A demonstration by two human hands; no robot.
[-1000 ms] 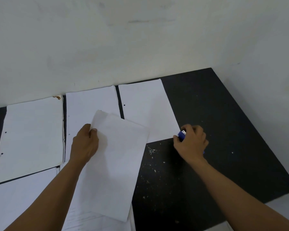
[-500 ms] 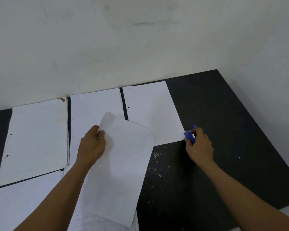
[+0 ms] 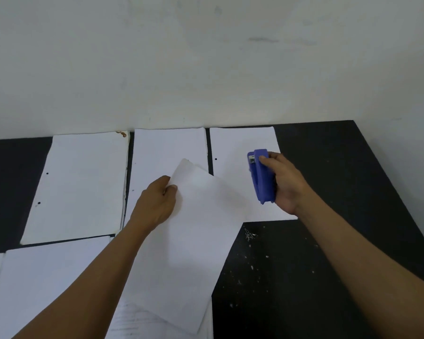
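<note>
My left hand pinches the upper left corner of a loose white paper sheet, which is held slanted over the other papers. My right hand grips a blue stapler lifted above the table, its metal mouth pointing away from me toward the wall. The stapler hangs to the right of the sheet's top edge, apart from it.
Three white paper stacks lie in a row against the wall: left, middle and right. More papers lie at the front left. The black table carries scattered staples and white specks. A white wall rises behind.
My right hand has lifted the blue stapler off the table and turned it so its side shows, moving it left toward the held sheet. The left hand keeps its hold on the sheet.
</note>
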